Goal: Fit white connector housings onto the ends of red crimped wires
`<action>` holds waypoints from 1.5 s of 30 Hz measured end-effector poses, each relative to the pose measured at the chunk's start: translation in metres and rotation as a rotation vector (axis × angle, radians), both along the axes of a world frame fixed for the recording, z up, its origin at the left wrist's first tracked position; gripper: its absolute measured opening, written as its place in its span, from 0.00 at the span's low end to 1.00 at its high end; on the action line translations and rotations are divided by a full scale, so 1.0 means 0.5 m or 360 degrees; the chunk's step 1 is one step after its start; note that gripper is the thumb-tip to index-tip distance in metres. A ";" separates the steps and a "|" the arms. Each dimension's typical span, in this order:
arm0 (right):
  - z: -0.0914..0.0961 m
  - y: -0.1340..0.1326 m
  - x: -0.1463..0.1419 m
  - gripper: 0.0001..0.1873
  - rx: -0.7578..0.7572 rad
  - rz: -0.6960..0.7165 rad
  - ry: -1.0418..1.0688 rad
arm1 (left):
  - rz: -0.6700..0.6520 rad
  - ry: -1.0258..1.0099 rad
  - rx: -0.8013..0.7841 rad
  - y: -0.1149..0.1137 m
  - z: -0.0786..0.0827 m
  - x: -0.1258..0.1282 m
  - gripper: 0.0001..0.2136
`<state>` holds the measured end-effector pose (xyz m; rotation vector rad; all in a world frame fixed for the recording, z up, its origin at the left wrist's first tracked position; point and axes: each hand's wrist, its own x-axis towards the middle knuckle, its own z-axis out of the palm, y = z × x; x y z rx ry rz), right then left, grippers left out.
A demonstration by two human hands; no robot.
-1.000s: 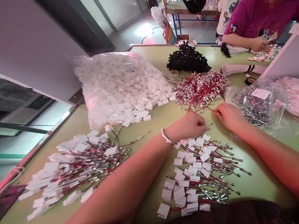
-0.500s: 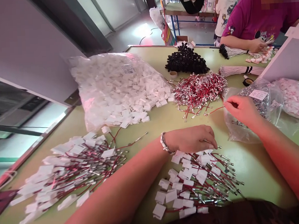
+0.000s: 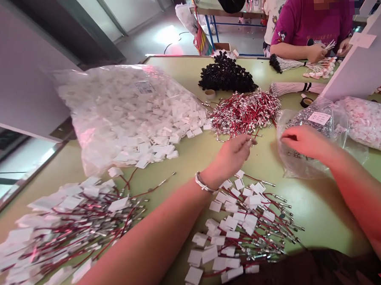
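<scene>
My left hand (image 3: 231, 156) reaches to the near edge of a heap of red wires with metal ends (image 3: 244, 110). Its fingers are pinched together on one red wire there. My right hand (image 3: 302, 141) rests at the mouth of a clear bag of small metal parts (image 3: 320, 129), fingers curled in a pinch; what they hold is hidden. Just below my left wrist lies a pile of red wires fitted with white tags (image 3: 242, 227). A larger pile of the same tagged wires (image 3: 63, 225) lies at the near left.
A big clear bag of white tags (image 3: 127, 107) spills open at the left. Behind the red wires sit a black heap (image 3: 227, 76), a tape roll (image 3: 210, 94) and a white wire bundle (image 3: 296, 87). A co-worker in a purple shirt (image 3: 308, 19) handles wires at the far right.
My left hand has left the near tagged pile and moved up to the red wire heap. My right hand has moved right from the heap to the bag's mouth.
</scene>
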<state>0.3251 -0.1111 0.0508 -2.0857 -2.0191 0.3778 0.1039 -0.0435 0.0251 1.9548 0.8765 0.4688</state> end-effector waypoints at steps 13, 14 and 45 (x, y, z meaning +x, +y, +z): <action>-0.027 0.019 0.038 0.07 0.0079 -0.0078 -0.0498 | 0.0001 -0.0032 -0.0203 0.012 -0.003 -0.006 0.13; -0.028 0.015 0.022 0.08 0.0174 -0.0091 -0.0356 | -0.0029 -0.0025 -0.0182 0.008 -0.001 -0.004 0.13; -0.025 -0.013 -0.053 0.10 0.0068 0.0075 0.0590 | -0.0410 0.0397 0.1076 0.023 0.018 -0.014 0.14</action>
